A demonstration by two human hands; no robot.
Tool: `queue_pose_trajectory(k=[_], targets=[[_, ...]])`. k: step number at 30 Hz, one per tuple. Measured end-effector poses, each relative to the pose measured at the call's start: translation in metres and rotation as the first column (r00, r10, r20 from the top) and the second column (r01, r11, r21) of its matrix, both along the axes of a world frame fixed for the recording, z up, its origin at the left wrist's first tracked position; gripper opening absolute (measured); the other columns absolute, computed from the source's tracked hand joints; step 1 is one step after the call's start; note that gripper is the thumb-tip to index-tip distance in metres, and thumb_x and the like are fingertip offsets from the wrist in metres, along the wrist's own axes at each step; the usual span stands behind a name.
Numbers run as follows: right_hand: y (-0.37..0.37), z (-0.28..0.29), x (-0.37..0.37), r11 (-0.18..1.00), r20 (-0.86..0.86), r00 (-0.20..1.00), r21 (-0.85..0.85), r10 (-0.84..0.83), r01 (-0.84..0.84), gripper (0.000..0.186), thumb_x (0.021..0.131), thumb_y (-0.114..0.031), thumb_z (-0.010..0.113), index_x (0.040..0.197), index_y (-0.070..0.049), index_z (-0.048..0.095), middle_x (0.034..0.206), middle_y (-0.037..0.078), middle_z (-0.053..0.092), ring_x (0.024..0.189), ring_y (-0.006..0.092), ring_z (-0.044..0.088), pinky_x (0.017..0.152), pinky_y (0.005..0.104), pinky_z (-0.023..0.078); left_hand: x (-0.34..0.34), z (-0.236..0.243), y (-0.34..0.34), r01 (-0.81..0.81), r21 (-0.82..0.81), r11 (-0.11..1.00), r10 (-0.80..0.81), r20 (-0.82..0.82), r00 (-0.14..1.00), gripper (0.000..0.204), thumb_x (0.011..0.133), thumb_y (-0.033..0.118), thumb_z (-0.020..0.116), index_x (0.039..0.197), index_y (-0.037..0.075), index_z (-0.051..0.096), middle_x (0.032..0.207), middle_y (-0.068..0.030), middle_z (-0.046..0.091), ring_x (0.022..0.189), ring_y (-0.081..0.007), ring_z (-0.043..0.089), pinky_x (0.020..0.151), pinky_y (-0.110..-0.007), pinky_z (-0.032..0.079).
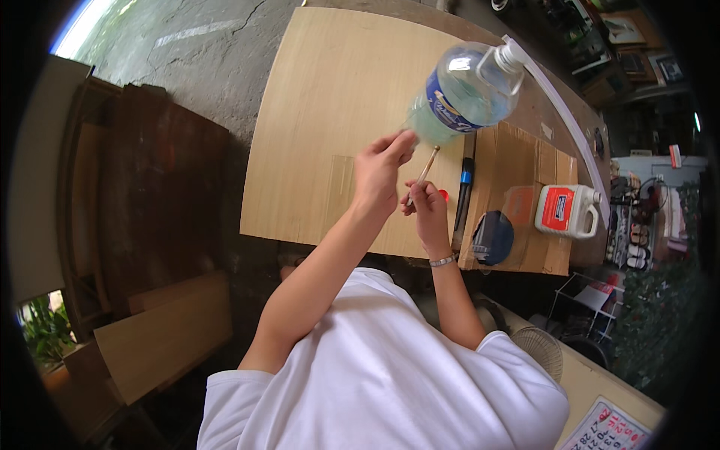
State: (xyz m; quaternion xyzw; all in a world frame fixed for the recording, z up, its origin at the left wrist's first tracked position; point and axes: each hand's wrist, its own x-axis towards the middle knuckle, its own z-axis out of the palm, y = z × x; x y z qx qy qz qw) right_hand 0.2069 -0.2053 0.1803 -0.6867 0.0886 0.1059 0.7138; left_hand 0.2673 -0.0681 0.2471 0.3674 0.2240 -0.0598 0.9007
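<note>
My left hand point(381, 169) is closed above the pale wooden board point(300, 135), thumb and fingers pressed together. Anything in that pinch is too blurred to make out. Close to its right, my right hand point(424, 199) grips a thin brown stick point(430, 163), its tip pointing up and away from me. Just beyond both hands stands a large clear plastic bottle point(480, 82) with a blue label and pale greenish liquid. A small round red thing point(443, 196) shows beside my right hand, partly hidden by it.
Right of my hands lie a black rod-like tool with a blue band point(466, 178) and a flattened cardboard sheet point(517, 161). On the cardboard are a dark blue round object point(493, 238) and a white jug with a red label point(564, 210). A fan point(537, 352) stands near my right elbow.
</note>
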Motion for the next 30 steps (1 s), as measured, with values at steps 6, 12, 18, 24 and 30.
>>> queue_pose_trajectory(k=[6, 12, 18, 24, 30], targets=[[-0.02, 0.034, 0.012, 0.995, 0.11, 0.992, 0.075, -0.068, 0.06, 0.025, 0.101, -0.026, 0.057, 0.103, -0.002, 0.064, 0.072, -0.001, 0.059, 0.062, 0.0039, 0.052, 0.058, 0.0197, 0.043, 0.041, 0.028, -0.054, 0.009, -0.017, 1.0, -0.009, -0.019, 1.0, 0.022, 0.087, 0.012, 0.073, 0.1, -0.004, 0.066, 0.091, -0.0071, 0.066, 0.08, -0.0134, 0.06, 0.075, -0.025, 0.049], [-0.029, 0.067, 0.04, 0.986, 0.038, 0.992, 0.121, -0.117, 0.112, 0.023, 0.1, -0.022, 0.056, 0.1, -0.001, 0.066, 0.072, -0.002, 0.058, 0.06, 0.0042, 0.049, 0.056, 0.0202, 0.039, 0.044, 0.035, -0.07, -0.006, -0.019, 1.0, 0.004, -0.103, 0.995, 0.023, 0.087, 0.012, 0.073, 0.1, -0.005, 0.065, 0.088, -0.0068, 0.064, 0.077, -0.0137, 0.059, 0.071, -0.025, 0.049], [-0.039, 0.079, 0.056, 0.974, 0.118, 0.982, 0.19, -0.147, 0.123, 0.024, 0.099, -0.02, 0.058, 0.101, 0.002, 0.067, 0.07, 0.0, 0.058, 0.06, 0.0059, 0.049, 0.054, 0.0208, 0.038, 0.052, 0.045, -0.081, -0.034, -0.035, 0.999, 0.03, -0.112, 0.993, 0.025, 0.086, 0.012, 0.074, 0.101, -0.006, 0.065, 0.089, -0.0072, 0.064, 0.076, -0.0135, 0.057, 0.067, -0.025, 0.048], [-0.044, 0.072, 0.038, 0.975, 0.11, 0.984, 0.189, -0.139, 0.117, 0.024, 0.099, -0.021, 0.059, 0.1, 0.002, 0.067, 0.069, -0.001, 0.057, 0.059, 0.0051, 0.049, 0.054, 0.02, 0.037, 0.068, 0.049, -0.085, -0.011, 0.027, 1.0, 0.01, 0.035, 0.999, 0.032, 0.088, 0.014, 0.072, 0.11, -0.008, 0.064, 0.096, -0.0096, 0.066, 0.085, -0.0151, 0.06, 0.076, -0.028, 0.049], [-0.046, 0.052, 0.014, 0.985, 0.107, 0.985, 0.125, -0.132, 0.118, 0.024, 0.099, -0.021, 0.059, 0.1, 0.001, 0.066, 0.069, -0.001, 0.057, 0.06, 0.0049, 0.05, 0.054, 0.0203, 0.038, 0.042, 0.023, -0.053, 0.147, 0.178, 0.973, -0.176, 0.163, 0.971, 0.035, 0.092, 0.019, 0.068, 0.119, -0.002, 0.065, 0.109, -0.0094, 0.069, 0.093, -0.0149, 0.062, 0.082, -0.029, 0.047]])
